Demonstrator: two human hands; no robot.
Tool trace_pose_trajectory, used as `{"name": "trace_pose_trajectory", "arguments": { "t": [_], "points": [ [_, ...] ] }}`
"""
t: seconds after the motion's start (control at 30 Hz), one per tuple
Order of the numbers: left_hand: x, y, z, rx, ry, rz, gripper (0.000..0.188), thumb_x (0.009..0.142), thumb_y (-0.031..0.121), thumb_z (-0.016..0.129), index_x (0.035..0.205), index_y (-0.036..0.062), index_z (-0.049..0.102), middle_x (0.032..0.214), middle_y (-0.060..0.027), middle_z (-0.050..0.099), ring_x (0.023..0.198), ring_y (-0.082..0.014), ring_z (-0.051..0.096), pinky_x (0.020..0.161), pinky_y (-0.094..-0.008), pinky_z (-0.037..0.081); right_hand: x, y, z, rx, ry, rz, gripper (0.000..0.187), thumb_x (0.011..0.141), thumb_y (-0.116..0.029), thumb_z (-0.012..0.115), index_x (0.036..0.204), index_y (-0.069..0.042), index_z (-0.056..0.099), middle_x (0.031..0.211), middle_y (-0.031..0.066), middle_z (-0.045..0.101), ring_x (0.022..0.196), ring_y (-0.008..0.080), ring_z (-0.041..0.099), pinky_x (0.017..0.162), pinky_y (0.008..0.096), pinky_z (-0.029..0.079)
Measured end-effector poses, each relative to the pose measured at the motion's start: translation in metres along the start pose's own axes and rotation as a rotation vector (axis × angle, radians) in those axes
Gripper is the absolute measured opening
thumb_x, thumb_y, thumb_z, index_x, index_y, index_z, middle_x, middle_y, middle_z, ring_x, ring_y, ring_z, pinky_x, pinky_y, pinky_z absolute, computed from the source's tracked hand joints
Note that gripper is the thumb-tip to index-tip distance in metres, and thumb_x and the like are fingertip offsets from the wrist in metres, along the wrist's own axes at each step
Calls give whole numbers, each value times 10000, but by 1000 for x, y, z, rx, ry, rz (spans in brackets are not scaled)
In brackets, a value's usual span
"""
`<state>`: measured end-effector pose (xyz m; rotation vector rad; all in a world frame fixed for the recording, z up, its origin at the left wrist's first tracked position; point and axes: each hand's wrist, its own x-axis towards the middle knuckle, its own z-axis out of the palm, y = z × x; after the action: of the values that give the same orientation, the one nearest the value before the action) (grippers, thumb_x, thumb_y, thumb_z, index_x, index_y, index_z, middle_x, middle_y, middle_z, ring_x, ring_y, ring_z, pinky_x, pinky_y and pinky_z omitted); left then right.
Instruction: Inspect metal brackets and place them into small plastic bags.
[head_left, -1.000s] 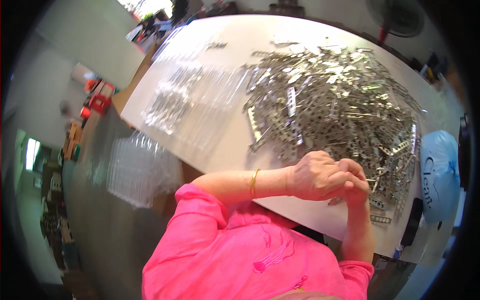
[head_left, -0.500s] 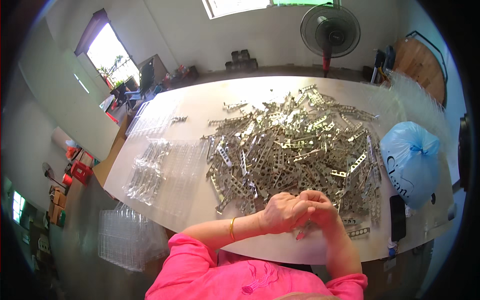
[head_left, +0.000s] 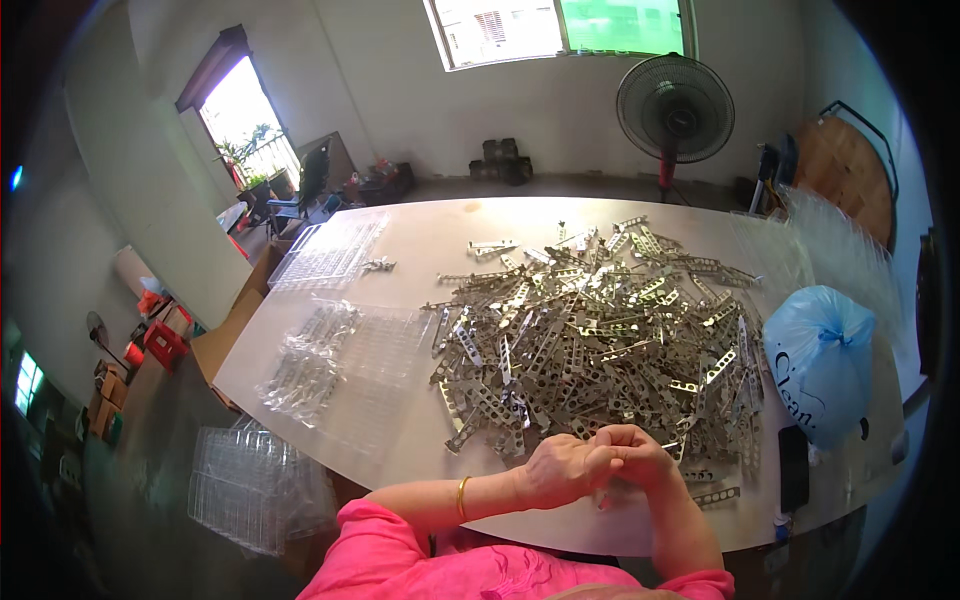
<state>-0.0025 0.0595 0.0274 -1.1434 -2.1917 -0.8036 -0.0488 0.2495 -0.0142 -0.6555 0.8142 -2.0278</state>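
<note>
My left hand [head_left: 562, 470], with a gold bangle on its wrist, meets my right hand [head_left: 640, 456] at the near edge of a large pile of perforated metal strips [head_left: 590, 345]. Both sets of fingers are closed and pressed together. Whatever lies between them is hidden, though a small reddish tip shows just below. Left of the pile, a clear plastic tray [head_left: 385, 350] lies on the table, with shiny metal pieces [head_left: 310, 365] over its left part. A single perforated strip [head_left: 716, 496] lies near my right wrist.
On the table [head_left: 420, 215], another clear tray [head_left: 325, 250] sits far left beside a few small metal pieces [head_left: 378, 264]. A blue plastic bag [head_left: 825, 350] and a black phone-like slab [head_left: 793, 468] are at the right. Clear trays [head_left: 255, 490] are stacked below the left edge. A fan [head_left: 675, 110] stands beyond.
The view has tipped upward, so the table and pile sit lower in the picture. Both hands stay together in front of the pile, with little visible change in their grip.
</note>
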Motion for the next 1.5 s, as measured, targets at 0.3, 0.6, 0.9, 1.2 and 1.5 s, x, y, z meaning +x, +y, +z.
{"name": "trace_pose_trajectory", "arguments": {
  "t": [0.3, 0.6, 0.9, 1.2, 1.5],
  "points": [
    [-16, -5, 0, -28, -56, -79, 213, 917, 209, 677, 1115, 142, 634, 584, -10, 540, 514, -233, 589, 487, -379, 431, 5, 6, -3, -67, 75, 57, 207, 928, -175, 667, 916, 28, 628, 916, 110, 652, 848, 184, 629, 760, 306, 501],
    [-14, 2, 0, -101, -51, -91, 231, 925, 206, 664, 1147, 150, 638, 618, -6, 555, 533, -226, 598, 490, -378, 439, 0, 6, 3, -24, 42, 40, 216, 934, -186, 666, 888, 19, 616, 937, 127, 655, 846, 188, 636, 769, 307, 506],
    [-14, -1, 2, -38, 4, -56, 180, 900, 245, 675, 875, 118, 551, 552, -36, 519, 457, -260, 554, 428, -411, 412, 4, 2, 6, -111, 94, 34, 173, 914, -133, 647, 835, 15, 606, 842, 96, 625, 765, 160, 598, 661, 284, 480],
    [-14, 0, -12, -26, -43, -90, 201, 912, 269, 668, 810, 139, 554, 577, 19, 570, 472, -183, 563, 458, -346, 415, 14, -5, 15, -112, 59, 128, 287, 933, -225, 696, 796, -2, 579, 761, 64, 597, 618, 127, 606, 492, 233, 454],
    [-10, -2, -23, 20, -44, -10, 333, 882, 247, 717, 699, 143, 460, 538, 14, 488, 457, -166, 528, 460, -330, 395, 12, 2, 24, -98, 56, 91, 313, 944, -253, 688, 777, -21, 559, 754, 61, 609, 627, 135, 613, 549, 251, 464]
  ]
}}
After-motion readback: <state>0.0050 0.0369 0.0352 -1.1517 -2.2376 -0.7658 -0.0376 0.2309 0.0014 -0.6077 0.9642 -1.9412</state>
